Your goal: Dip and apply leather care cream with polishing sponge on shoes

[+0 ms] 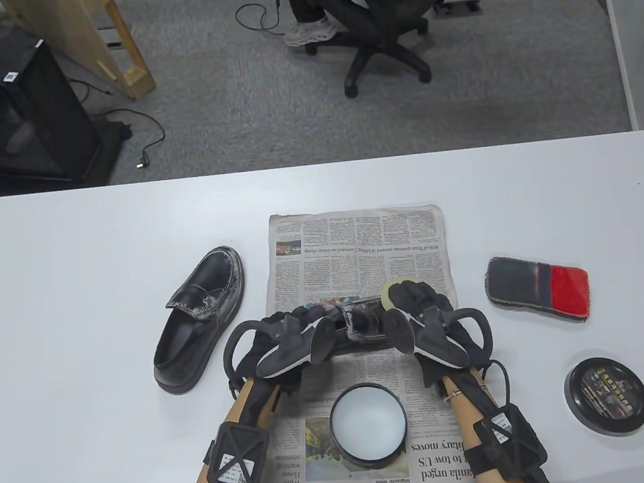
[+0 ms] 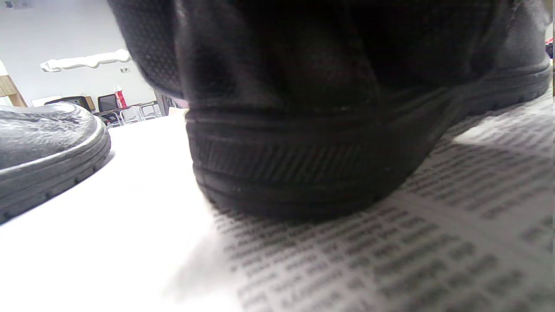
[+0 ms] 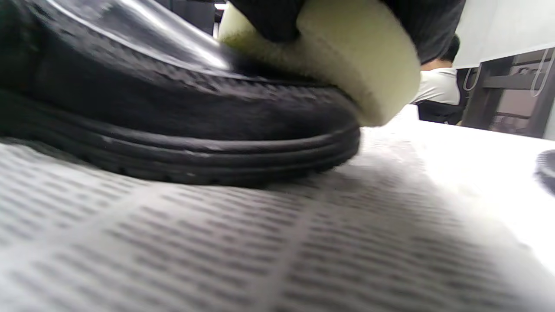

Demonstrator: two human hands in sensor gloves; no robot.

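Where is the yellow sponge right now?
In the table view, the yellow sponge sits in the right hand, pressed on the toe of the shoe on the newspaper.

A newspaper (image 1: 358,260) lies mid-table (image 1: 70,251). On it, a shoe (image 1: 359,324) lies crosswise between the two hands, left hand (image 1: 278,344) at one end, right hand (image 1: 428,322) at the other with a sponge (image 3: 347,56) on the toe. Nearer the person, an open tin (image 1: 368,423) sits on the paper. A second shoe (image 1: 200,317) lies left of the paper; a cloth (image 1: 537,288) and lid (image 1: 607,395) lie right.
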